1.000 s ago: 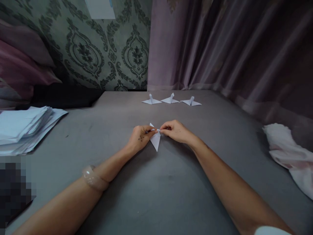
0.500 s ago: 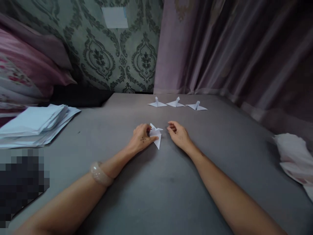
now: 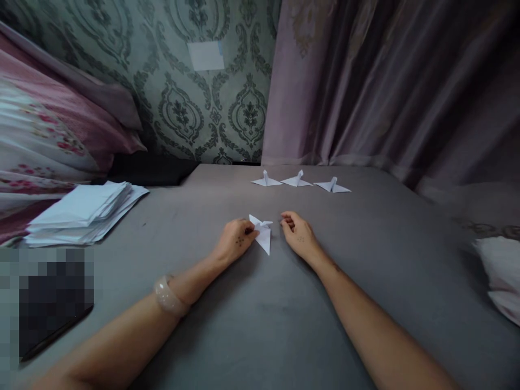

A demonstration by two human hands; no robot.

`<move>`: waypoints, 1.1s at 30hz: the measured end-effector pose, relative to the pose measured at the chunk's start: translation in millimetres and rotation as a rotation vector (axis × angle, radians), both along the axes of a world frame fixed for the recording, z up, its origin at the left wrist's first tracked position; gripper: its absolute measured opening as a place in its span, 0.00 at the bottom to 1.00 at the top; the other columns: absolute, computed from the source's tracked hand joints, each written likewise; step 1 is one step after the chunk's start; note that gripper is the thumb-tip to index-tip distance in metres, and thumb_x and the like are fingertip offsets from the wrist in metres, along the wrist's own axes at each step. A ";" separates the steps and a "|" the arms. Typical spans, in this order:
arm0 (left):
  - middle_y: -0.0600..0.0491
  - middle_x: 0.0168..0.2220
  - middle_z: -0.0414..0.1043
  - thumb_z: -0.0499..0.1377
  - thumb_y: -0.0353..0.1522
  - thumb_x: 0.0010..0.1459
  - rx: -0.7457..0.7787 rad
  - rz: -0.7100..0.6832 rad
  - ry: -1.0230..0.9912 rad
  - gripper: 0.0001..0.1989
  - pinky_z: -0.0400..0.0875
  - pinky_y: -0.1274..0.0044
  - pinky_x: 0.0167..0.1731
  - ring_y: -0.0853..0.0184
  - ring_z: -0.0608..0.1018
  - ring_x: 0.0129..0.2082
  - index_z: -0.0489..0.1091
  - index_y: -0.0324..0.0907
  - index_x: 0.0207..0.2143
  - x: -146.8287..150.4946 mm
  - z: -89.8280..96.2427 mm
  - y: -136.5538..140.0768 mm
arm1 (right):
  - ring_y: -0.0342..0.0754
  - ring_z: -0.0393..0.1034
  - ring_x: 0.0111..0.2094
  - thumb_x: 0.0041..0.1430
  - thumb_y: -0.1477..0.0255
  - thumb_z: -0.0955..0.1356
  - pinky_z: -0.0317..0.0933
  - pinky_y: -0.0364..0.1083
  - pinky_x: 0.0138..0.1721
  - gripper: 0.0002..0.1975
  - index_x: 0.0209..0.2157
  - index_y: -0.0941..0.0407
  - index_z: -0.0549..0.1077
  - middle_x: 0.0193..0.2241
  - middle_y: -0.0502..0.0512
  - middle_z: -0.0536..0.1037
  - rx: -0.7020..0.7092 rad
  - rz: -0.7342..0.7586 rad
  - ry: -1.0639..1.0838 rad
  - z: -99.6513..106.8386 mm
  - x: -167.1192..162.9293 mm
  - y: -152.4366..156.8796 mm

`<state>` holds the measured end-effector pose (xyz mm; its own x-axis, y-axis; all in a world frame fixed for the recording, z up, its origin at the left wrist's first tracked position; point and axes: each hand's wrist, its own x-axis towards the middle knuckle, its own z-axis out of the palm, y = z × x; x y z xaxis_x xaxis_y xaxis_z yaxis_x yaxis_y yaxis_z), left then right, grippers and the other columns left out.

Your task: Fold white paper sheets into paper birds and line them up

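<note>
A white folded paper crane [image 3: 263,234], its wings spread, lies on the grey surface [image 3: 260,319] in front of me. My left hand [image 3: 239,236], with a pale bangle [image 3: 170,296] on its wrist, pinches the crane's left side between thumb and fingers. To the right of the crane and apart from it is my right hand [image 3: 298,232]. Its fingers are loosely curled with nothing seen in them. Farther back, three finished-looking paper cranes stand in a row: a left one [image 3: 266,180], a middle one [image 3: 298,180] and a right one [image 3: 333,186].
A stack of white paper [image 3: 81,208] lies at the left, before a black flat item [image 3: 150,168] and floral fabric [image 3: 52,124]. A dark pixelated object [image 3: 54,309] is at the near left. White cloth [image 3: 501,271] sits at the right edge. Curtains [image 3: 365,81] hang behind.
My left thumb has drawn back from across the paper crane to its left side, and the crane has turned slightly. The view has tilted up a little. My right hand stays beside the crane.
</note>
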<state>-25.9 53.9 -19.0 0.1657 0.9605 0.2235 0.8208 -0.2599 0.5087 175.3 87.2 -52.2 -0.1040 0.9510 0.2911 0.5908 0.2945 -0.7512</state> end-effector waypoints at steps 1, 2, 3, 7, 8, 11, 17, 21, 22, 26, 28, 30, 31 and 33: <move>0.51 0.27 0.73 0.59 0.33 0.56 0.009 0.067 -0.005 0.07 0.63 0.78 0.31 0.68 0.72 0.27 0.73 0.39 0.27 -2.2 2.0 4.3 | 0.47 0.73 0.36 0.59 0.74 0.62 0.66 0.48 0.41 0.13 0.45 0.57 0.71 0.38 0.58 0.78 0.005 0.004 0.001 -0.3 0.2 0.0; 0.51 0.27 0.74 0.59 0.34 0.55 0.025 0.147 -0.010 0.08 0.63 0.78 0.31 0.68 0.73 0.28 0.73 0.39 0.28 -5.3 4.7 10.6 | 0.47 0.73 0.36 0.59 0.74 0.62 0.66 0.48 0.41 0.12 0.44 0.57 0.71 0.38 0.59 0.78 0.010 0.008 0.002 -0.4 0.2 0.0; 0.51 0.28 0.74 0.58 0.34 0.56 0.048 0.237 -0.012 0.08 0.64 0.77 0.32 0.67 0.74 0.29 0.74 0.39 0.29 -9.5 8.1 19.1 | 0.48 0.73 0.37 0.59 0.74 0.62 0.66 0.48 0.42 0.12 0.44 0.57 0.71 0.39 0.59 0.78 0.012 0.011 0.001 -0.4 0.1 0.2; 0.48 0.31 0.77 0.56 0.35 0.57 0.034 0.477 -0.016 0.11 0.65 0.77 0.34 0.63 0.77 0.35 0.75 0.39 0.32 -31.6 21.3 67.6 | 0.48 0.73 0.36 0.59 0.74 0.61 0.66 0.48 0.41 0.12 0.44 0.56 0.71 0.39 0.59 0.79 -0.005 -0.003 -0.023 0.4 -1.7 1.7; 0.46 0.33 0.77 0.55 0.34 0.57 0.028 0.518 -0.008 0.10 0.66 0.76 0.35 0.61 0.77 0.37 0.75 0.39 0.33 -36.4 23.2 80.8 | 0.48 0.73 0.36 0.59 0.74 0.61 0.66 0.48 0.41 0.12 0.44 0.56 0.71 0.39 0.59 0.79 -0.014 -0.012 -0.029 0.7 -2.2 2.1; 0.42 0.38 0.78 0.55 0.32 0.56 -0.010 0.618 0.012 0.10 0.68 0.73 0.37 0.56 0.77 0.42 0.76 0.39 0.35 -43.2 24.8 116.1 | 0.48 0.73 0.37 0.59 0.74 0.61 0.65 0.48 0.41 0.12 0.44 0.56 0.71 0.39 0.58 0.79 -0.037 -0.022 -0.048 1.4 -2.7 2.9; 0.37 0.45 0.75 0.54 0.28 0.57 -0.081 0.714 0.011 0.12 0.70 0.69 0.41 0.51 0.76 0.46 0.74 0.38 0.41 -33.6 23.2 158.4 | 0.48 0.73 0.37 0.59 0.73 0.61 0.64 0.47 0.40 0.13 0.44 0.56 0.71 0.39 0.58 0.79 -0.047 -0.002 -0.058 4.2 -1.6 0.6; 0.36 0.46 0.74 0.54 0.29 0.61 -0.120 0.717 0.004 0.11 0.71 0.67 0.43 0.51 0.76 0.48 0.72 0.36 0.44 -28.4 19.8 172.5 | 0.48 0.73 0.36 0.59 0.73 0.61 0.63 0.46 0.38 0.13 0.44 0.55 0.71 0.38 0.58 0.79 -0.041 -0.013 -0.097 7.6 -2.5 -1.9; 0.37 0.46 0.73 0.55 0.31 0.61 -0.132 0.718 0.005 0.12 0.71 0.67 0.43 0.53 0.75 0.48 0.72 0.35 0.45 -27.6 18.1 174.9 | 0.48 0.73 0.35 0.59 0.74 0.61 0.63 0.46 0.37 0.13 0.44 0.55 0.71 0.38 0.57 0.79 -0.036 -0.015 -0.104 8.1 -2.7 -2.4; 0.45 0.50 0.69 0.57 0.36 0.62 -0.176 0.721 0.013 0.17 0.73 0.65 0.44 0.60 0.74 0.46 0.67 0.38 0.51 -25.0 10.1 181.8 | 0.47 0.72 0.34 0.60 0.74 0.60 0.62 0.45 0.35 0.12 0.43 0.55 0.71 0.38 0.57 0.79 -0.026 -0.005 -0.104 8.3 -3.5 -3.1; 0.45 0.50 0.68 0.57 0.37 0.62 -0.186 0.717 0.020 0.17 0.73 0.65 0.44 0.61 0.74 0.46 0.66 0.38 0.52 -24.2 7.5 184.3 | 0.47 0.72 0.34 0.60 0.74 0.60 0.62 0.45 0.35 0.12 0.44 0.55 0.71 0.38 0.58 0.79 -0.028 -0.001 -0.114 8.3 -3.6 -3.1; 0.45 0.50 0.69 0.57 0.37 0.62 -0.189 0.702 0.027 0.17 0.73 0.65 0.44 0.60 0.74 0.46 0.66 0.38 0.51 -24.0 6.0 186.4 | 0.48 0.72 0.35 0.60 0.74 0.60 0.62 0.46 0.37 0.12 0.43 0.55 0.71 0.38 0.58 0.78 -0.032 -0.003 -0.126 8.8 -3.8 -3.1; 0.45 0.50 0.68 0.57 0.37 0.62 -0.189 0.689 0.031 0.18 0.73 0.65 0.44 0.60 0.74 0.46 0.66 0.38 0.52 -24.3 5.6 187.4 | 0.48 0.72 0.36 0.60 0.74 0.60 0.62 0.46 0.38 0.12 0.43 0.55 0.71 0.39 0.58 0.78 -0.033 -0.003 -0.129 9.3 -3.9 -3.3; 0.44 0.50 0.69 0.57 0.36 0.63 -0.188 0.654 0.038 0.17 0.73 0.65 0.44 0.60 0.74 0.47 0.67 0.38 0.51 -25.6 4.7 189.3 | 0.48 0.72 0.38 0.60 0.74 0.60 0.62 0.46 0.40 0.12 0.43 0.55 0.71 0.40 0.58 0.78 -0.035 -0.003 -0.126 10.4 -4.1 -3.7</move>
<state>-51.5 243.2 -14.2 -0.4577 0.8878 0.0481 0.7974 0.3859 0.4640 171.2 83.5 -41.9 -0.1344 0.9608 0.2425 0.6823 0.2672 -0.6805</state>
